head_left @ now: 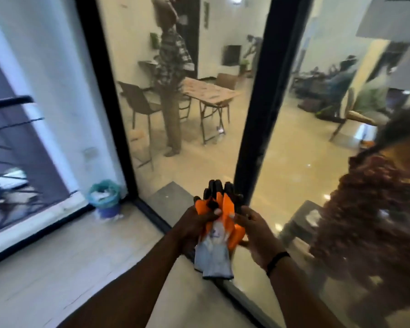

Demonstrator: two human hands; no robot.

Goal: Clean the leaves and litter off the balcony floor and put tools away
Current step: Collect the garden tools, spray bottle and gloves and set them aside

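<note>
1. Both hands meet low in the middle of the view, holding a pair of work gloves (217, 229) stacked together: orange backs, black fingertips pointing away, pale grey cuffs hanging toward the person.
2. The left hand (194, 223) grips the gloves from the left side, thumb curled over the orange part. The right hand (253, 229) holds the right edge, fingers tucked under and thumb on top; a dark band sits on that wrist.
3. The balcony floor (64, 263) spreads out to the near left. The picture is blurred, so I cannot tell whether any leaves or litter lie on it.
4. A small bin (104, 202) with a green liner, pale rubbish showing inside, stands in the far left corner against the white wall and the dark frame of the glass door (249, 114).
5. Judged from this, the step in hand concerns the gloves themselves: either separating them to put on, or squaring them up to stow. Which one, the picture does not settle.
6. Next, the hands would need to part the pair, or carry it to its storage place, which is not in view.
</note>
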